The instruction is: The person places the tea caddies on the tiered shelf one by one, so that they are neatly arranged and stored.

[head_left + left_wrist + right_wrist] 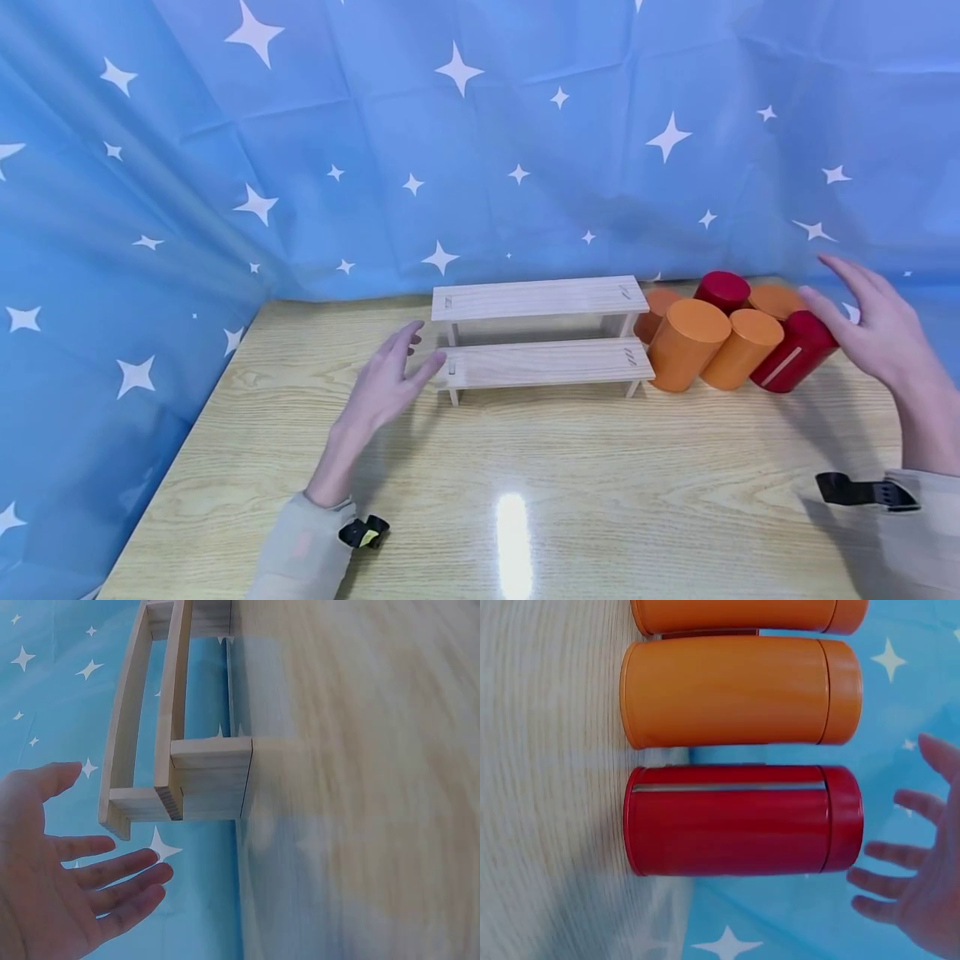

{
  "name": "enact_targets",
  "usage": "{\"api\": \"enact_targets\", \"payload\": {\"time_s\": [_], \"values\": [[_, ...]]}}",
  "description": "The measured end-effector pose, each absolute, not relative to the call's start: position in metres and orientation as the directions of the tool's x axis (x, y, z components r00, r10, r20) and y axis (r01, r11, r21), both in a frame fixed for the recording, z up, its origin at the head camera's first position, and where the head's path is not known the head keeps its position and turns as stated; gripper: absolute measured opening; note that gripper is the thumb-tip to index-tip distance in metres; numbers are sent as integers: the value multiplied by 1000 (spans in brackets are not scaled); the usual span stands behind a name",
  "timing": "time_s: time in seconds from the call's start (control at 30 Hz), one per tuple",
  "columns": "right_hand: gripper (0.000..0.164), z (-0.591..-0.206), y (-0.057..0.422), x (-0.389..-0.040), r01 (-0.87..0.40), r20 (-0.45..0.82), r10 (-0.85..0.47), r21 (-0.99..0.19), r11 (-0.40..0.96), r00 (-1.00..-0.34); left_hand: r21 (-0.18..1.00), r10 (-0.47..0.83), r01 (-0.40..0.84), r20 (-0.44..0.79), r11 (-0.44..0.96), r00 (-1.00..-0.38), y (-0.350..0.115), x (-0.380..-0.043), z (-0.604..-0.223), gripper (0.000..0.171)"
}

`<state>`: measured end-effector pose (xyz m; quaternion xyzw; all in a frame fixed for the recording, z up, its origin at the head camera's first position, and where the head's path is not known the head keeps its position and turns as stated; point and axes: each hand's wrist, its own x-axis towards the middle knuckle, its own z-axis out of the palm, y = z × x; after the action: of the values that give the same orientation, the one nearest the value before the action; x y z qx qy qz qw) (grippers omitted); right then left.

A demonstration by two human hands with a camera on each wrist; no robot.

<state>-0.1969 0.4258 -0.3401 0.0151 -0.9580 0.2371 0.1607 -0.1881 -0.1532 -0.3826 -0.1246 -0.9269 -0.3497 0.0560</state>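
A two-tier wooden shelf (540, 362) stands toward the back of the table. My left hand (386, 379) hovers by its left end, fingers spread and holding nothing; the left wrist view shows a gap between that hand (82, 877) and the shelf (214, 780). To the shelf's right stand several lidded cylindrical canisters, orange and red. Nearest my right hand (873, 321) is the front red canister (795, 354), with an orange canister (742, 350) beside it. The right hand's fingers are extended near the red canister's lid (844, 817), with nothing in the grasp.
A taller orange canister (686, 346) stands close against the shelf's right end. Behind the front row are another red canister (722, 290) and more orange ones, partly hidden. A blue star-printed cloth (495, 150) hangs behind the wooden table (600, 467) and along its left side.
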Motion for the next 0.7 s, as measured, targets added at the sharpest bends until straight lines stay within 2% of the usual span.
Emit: {"api": "enact_targets", "payload": {"time_s": [0.23,0.43,0.7], "values": [[74,-345,433,-194,-56,265,79,-467,882,-961,667,211,262,158,697,-965,-148,-189,-384,76],[78,-351,440,-193,-61,185,53,-558,827,-981,706,236,255,126,661,-963,-145,-192,-387,75],[87,-361,447,-188,-53,99,10,-609,791,-995,745,259,237,89,623,-962,-141,-196,-395,74]]}}
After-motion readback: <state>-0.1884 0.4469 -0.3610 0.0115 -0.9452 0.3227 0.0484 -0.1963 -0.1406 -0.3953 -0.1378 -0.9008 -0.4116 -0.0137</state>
